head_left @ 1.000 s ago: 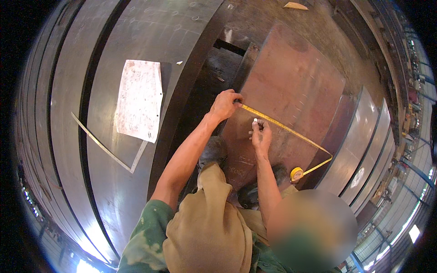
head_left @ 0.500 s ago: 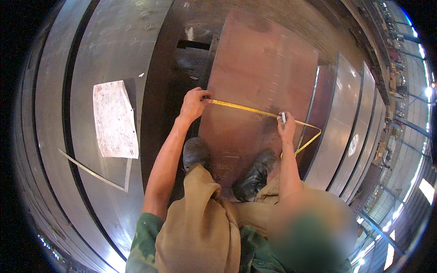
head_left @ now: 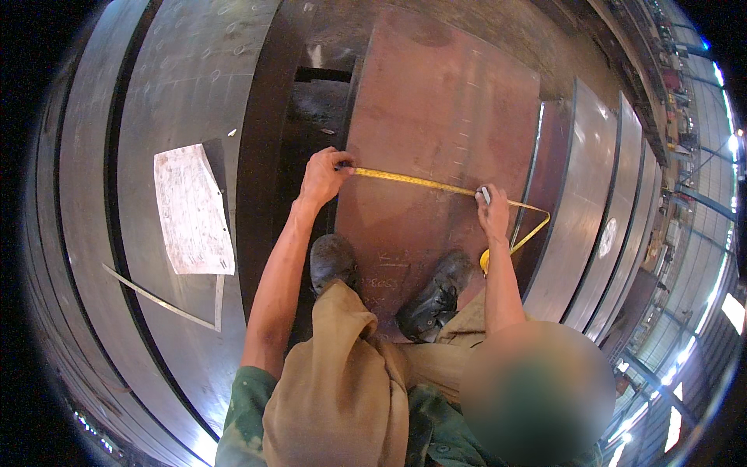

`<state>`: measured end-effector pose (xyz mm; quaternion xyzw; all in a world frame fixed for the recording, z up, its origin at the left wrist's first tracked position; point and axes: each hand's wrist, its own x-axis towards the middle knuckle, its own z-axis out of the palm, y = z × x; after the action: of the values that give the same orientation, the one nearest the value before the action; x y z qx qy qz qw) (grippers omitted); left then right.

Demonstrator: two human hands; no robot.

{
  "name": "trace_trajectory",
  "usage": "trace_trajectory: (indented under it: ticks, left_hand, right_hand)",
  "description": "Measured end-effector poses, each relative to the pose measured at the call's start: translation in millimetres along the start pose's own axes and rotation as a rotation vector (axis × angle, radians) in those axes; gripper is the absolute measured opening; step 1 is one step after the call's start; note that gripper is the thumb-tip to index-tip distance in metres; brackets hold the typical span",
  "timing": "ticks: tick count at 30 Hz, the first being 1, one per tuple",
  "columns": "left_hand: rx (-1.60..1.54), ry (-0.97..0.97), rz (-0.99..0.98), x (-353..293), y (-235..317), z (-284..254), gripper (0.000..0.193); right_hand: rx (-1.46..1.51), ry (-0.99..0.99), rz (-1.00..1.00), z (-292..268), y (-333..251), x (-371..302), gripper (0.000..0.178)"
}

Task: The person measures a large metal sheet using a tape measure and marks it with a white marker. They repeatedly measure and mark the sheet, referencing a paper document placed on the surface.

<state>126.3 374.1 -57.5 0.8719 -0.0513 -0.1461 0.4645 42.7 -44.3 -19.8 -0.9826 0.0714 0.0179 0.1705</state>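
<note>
A reddish-brown steel plate (head_left: 443,101) lies under my hands and boots, with short chalk marks in a row and some chalk writing near the boots. A yellow tape measure (head_left: 412,180) is stretched across it. At the plate's left edge my left hand (head_left: 323,175) pinches the tape's end. Closed around a short white chalk stick (head_left: 485,194), my right hand (head_left: 493,214) rests at the blade near the plate's right side. Past that hand the blade folds back sharply toward its yellow case, partly hidden by my right forearm.
Grey steel plates with dark gaps lie to the left, carrying a marked paper sheet (head_left: 193,210), a metal square (head_left: 167,307) and a small white piece (head_left: 232,132). More grey plates (head_left: 568,218) stand at the right. My boots (head_left: 333,263) are on or beside the brown plate.
My right hand has shifted slightly toward the plate's right edge along the blade. More of the tape's yellow case shows beside my forearm. The left hand stays at the plate's left edge.
</note>
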Motion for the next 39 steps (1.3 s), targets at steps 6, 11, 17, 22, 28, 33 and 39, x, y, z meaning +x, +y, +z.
trace_trajectory:
  ticks: [6, 11, 17, 22, 28, 33, 39]
  left_hand:
    - [-0.068, 0.006, -0.031, 1.6, -2.3, 5.1, 0.022]
    - [0.036, 0.011, 0.016, 2.0, 0.7, 1.8, 0.020]
    - [0.029, 0.011, 0.022, 1.5, 3.3, 0.4, 0.019]
    - [0.028, -0.016, 0.008, 2.9, 6.3, 1.8, 0.018]
    - [0.039, 0.019, 0.053, 0.4, 8.1, -2.5, 0.018]
    - [0.038, 0.006, 0.075, 1.0, 3.9, 1.3, 0.019]
    - [0.066, -0.019, 0.043, 1.3, 12.6, 2.4, 0.018]
  right_hand:
    - [-0.022, 0.013, 0.046, 4.0, 3.0, -2.4, 0.018]
    - [-0.061, 0.019, 0.069, 1.9, -6.0, -3.3, 0.022]
    - [0.005, 0.049, 0.079, 0.7, -9.5, -1.6, 0.020]
    - [0.019, 0.053, 0.066, 0.0, -4.4, -1.2, 0.021]
    - [-0.069, 0.092, -0.217, -27.3, 17.8, 20.5, 0.023]
    - [-0.314, -0.240, -0.119, -137.0, 58.3, 57.7, 0.031]
    - [-0.469, -0.359, -0.127, -288.9, 53.0, 20.1, 0.026]
